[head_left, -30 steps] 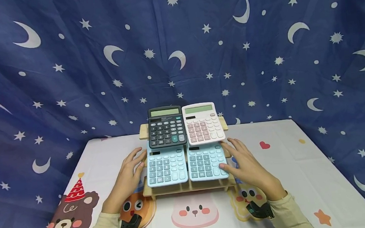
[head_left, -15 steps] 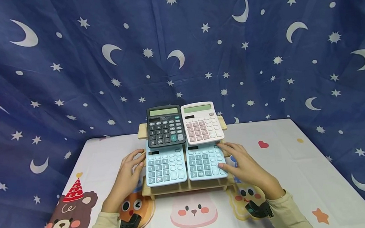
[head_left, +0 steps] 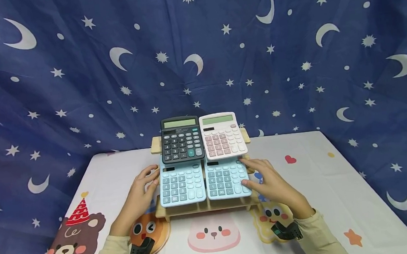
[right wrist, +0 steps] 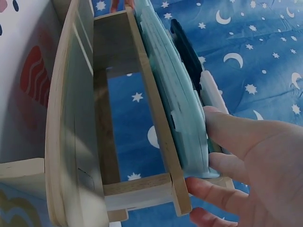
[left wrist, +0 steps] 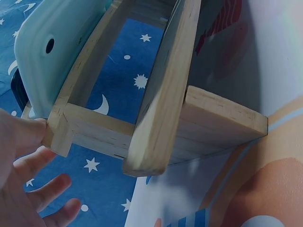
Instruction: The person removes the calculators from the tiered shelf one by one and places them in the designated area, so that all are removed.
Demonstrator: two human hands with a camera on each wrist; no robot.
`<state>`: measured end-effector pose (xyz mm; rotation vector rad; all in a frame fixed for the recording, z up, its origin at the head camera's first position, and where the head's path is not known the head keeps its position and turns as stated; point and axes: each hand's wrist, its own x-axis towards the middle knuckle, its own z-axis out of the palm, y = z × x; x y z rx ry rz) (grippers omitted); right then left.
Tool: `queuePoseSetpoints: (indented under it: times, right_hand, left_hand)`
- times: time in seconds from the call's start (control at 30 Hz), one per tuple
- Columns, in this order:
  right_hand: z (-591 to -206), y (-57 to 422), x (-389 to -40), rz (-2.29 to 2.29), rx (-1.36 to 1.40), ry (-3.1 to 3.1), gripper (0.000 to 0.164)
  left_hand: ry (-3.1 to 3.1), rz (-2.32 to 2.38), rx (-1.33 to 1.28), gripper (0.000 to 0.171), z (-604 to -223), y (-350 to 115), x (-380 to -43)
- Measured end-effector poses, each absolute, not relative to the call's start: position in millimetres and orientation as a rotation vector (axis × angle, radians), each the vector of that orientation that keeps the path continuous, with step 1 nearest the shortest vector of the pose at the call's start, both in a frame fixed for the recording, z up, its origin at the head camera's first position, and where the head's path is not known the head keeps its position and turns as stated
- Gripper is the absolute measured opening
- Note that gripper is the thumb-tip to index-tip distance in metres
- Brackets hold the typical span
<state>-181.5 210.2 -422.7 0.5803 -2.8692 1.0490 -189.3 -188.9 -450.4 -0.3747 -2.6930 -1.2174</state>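
A wooden rack carries two light blue calculators, the left blue calculator and the right blue calculator, side by side on its lower level. Above them lean a black calculator and a white calculator with pink keys. My left hand is beside the rack's left end; in the left wrist view its thumb touches the wooden end and its other fingers are spread. With its thumb and index finger my right hand touches the right edge of the right blue calculator, other fingers near the rack's end.
The table wears a white cloth printed with cartoon figures and lettering. A dark blue curtain with moons and stars hangs directly behind the rack. Black wrist straps show below both hands.
The whole head view drifts slightly left. My right index finger has shifted a little inward onto the right blue calculator's edge. The left hand stays by the rack's end.
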Motion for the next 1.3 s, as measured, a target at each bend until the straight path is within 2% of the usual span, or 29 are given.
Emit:
queuePoseSetpoints:
  times: [0.23, 0.43, 0.73, 0.93, 1.3]
  right_hand:
    - [-420, 209, -184, 1.027, 0.609, -2.84, 0.065]
    - [-419, 209, -187, 1.188, 0.673, -2.875, 0.068]
    - [-437, 218, -202, 2.002, 0.945, -2.674, 0.073]
    - [-445, 226, -207, 2.294, 0.896, -2.472, 0.067]
    - [-444, 240, -206, 2.304, 0.85, -2.51, 0.069]
  left_hand:
    - [-2.668, -1.219, -0.384, 0.04, -451, -191, -189]
    - [-2.687, -1.223, -0.37, 0.041, -452, -193, -188]
    - [-2.676, -1.203, -0.406, 0.04, -449, -194, -187]
    - [-2.675, -1.216, -0.412, 0.04, -451, -192, -188]
    - [-2.681, -1.218, -0.402, 0.04, -454, -191, -188]
